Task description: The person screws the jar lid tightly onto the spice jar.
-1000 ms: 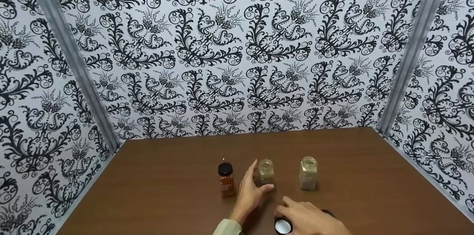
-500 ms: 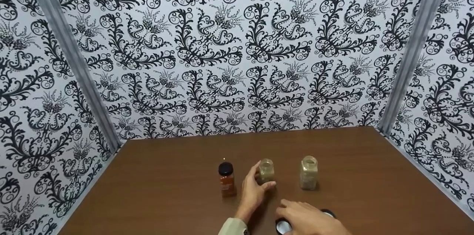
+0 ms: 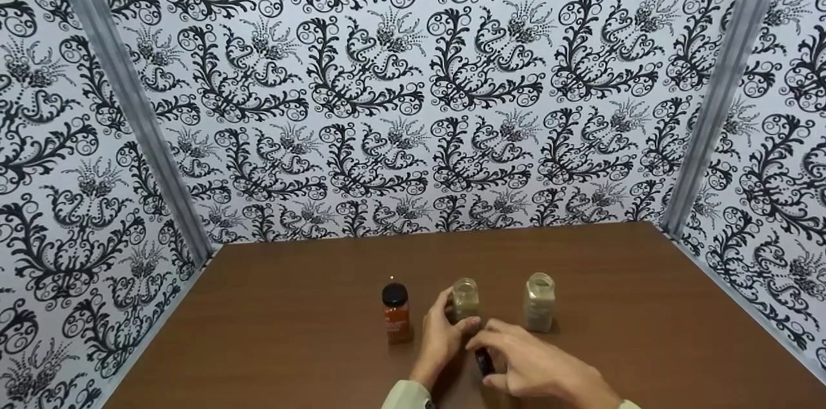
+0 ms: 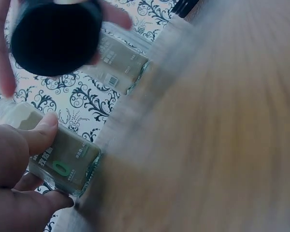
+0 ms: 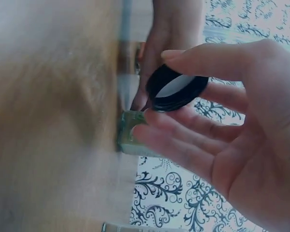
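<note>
My left hand grips an uncapped square glass spice jar that stands upright, filled with a tan-green powder. In the left wrist view its printed label shows beside my thumb. My right hand pinches a black screw lid between thumb and fingers, just in front of that jar and apart from it. The lid's white liner shows in the right wrist view.
Right of my hands stands a second uncapped jar of similar powder. To the left is a black-capped jar of orange-red spice. Patterned wall panels enclose the brown table at the back and sides.
My right hand has lifted the lid off the table, tipped it and brought it up towards the held jar. The left hand has closed further round its jar, which stays in place.
</note>
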Motion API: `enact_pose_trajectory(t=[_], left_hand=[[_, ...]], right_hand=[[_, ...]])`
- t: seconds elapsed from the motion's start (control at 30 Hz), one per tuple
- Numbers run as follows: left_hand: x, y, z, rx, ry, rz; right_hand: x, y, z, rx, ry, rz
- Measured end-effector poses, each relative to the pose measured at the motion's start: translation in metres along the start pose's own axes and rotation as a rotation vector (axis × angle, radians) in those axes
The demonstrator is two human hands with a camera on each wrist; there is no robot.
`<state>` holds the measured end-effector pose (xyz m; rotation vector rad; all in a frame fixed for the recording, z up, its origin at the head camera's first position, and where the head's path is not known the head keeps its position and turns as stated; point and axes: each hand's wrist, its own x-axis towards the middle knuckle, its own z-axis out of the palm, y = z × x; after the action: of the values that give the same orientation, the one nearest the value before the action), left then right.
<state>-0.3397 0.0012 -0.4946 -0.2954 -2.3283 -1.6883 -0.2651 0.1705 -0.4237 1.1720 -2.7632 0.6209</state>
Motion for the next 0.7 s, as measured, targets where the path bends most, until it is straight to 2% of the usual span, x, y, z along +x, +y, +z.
enact_pose_trajectory(t=[0.1,0.33,0.5,0.7], left_hand=[[0.0,0.0,-0.001,0.005,0.006,0.033],[0.0,-0.002,-0.002,0.034,0.01,0.08],[-0.001,-0.005,-0.002,0.043,0.009,0.094],[-0.001,-0.004,-0.004,0.006,-0.017,0.114]], right_hand=[[0.004,0.003,-0.001,0.059,0.062,-0.021],[0.014,0.007,0.002,0.096,0.307,-0.111],[0.023,0.007,0.004,0.121,0.441,-0.084],[0.035,0.013,0.007,0.211,0.55,-0.041]])
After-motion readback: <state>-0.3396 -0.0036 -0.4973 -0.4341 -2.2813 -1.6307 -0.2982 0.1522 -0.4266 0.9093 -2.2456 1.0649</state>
